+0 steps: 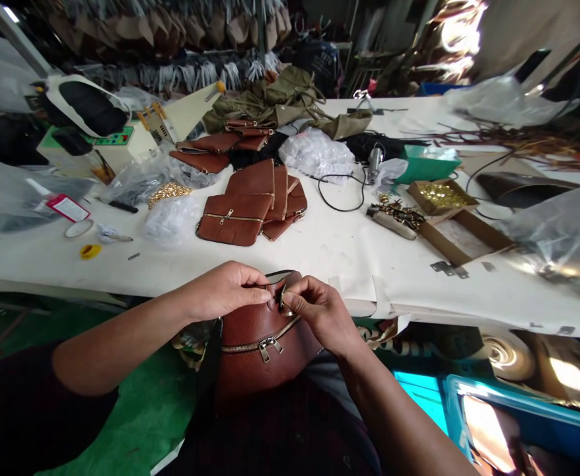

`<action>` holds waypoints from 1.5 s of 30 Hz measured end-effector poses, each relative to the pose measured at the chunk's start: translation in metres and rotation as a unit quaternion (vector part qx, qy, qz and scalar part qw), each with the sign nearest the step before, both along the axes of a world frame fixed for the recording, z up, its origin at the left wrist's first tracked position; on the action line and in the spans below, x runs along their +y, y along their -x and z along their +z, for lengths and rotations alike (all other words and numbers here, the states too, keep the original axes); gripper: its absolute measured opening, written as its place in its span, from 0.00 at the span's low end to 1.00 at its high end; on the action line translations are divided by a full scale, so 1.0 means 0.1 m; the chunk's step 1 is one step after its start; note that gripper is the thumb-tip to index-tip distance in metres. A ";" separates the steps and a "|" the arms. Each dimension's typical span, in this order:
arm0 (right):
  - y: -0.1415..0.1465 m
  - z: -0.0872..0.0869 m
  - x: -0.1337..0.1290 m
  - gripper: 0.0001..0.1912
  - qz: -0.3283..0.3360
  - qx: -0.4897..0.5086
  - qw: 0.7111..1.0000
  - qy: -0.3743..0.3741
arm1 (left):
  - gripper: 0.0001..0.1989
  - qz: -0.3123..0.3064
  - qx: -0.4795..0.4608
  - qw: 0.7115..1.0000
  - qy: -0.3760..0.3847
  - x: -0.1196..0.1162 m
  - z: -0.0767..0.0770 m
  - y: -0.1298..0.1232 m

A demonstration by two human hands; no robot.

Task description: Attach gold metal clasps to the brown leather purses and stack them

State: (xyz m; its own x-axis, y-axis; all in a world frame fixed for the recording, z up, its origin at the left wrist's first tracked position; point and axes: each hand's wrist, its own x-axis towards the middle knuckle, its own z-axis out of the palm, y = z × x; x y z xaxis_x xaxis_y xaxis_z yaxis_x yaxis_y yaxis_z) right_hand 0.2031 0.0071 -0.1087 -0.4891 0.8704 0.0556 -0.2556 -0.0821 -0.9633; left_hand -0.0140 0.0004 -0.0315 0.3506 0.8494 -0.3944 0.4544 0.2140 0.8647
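Note:
A brown leather bag [255,377] rests on my lap, leaning toward the table edge. A brass zipper with two metal pulls [270,350] runs across its front. My left hand [233,289] pinches the bag's upper edge between thumb and fingers, beside a small leather tab. Close by, my right hand [320,307] is closed on a small brass-coloured metal fitting [284,299] at the same edge. The fitting's exact kind is partly hidden by my fingers. Thumbs of both hands point toward each other, a short gap apart.
On the white table [329,258] lie stacked brown leather pieces [243,208], a clear plastic bag [314,155], a box of brass parts [441,195] and an open cardboard box [463,237]. A red-labelled bottle [67,205] lies left. A blue crate [542,410] stands lower right.

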 end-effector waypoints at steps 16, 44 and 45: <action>0.00 -0.08 -0.11 0.14 -0.088 -0.056 0.994 -0.021 | 0.11 0.059 0.110 0.987 -0.099 -0.10 -0.09 -0.20; -0.22 0.00 -0.06 0.13 -0.183 -0.185 0.933 -0.251 | 0.13 0.005 0.109 0.981 -0.159 -0.07 -0.15 -0.11; -0.27 0.04 -0.02 0.18 -0.205 -0.205 0.912 -0.289 | 0.14 -0.005 0.117 0.979 -0.166 -0.05 -0.13 -0.09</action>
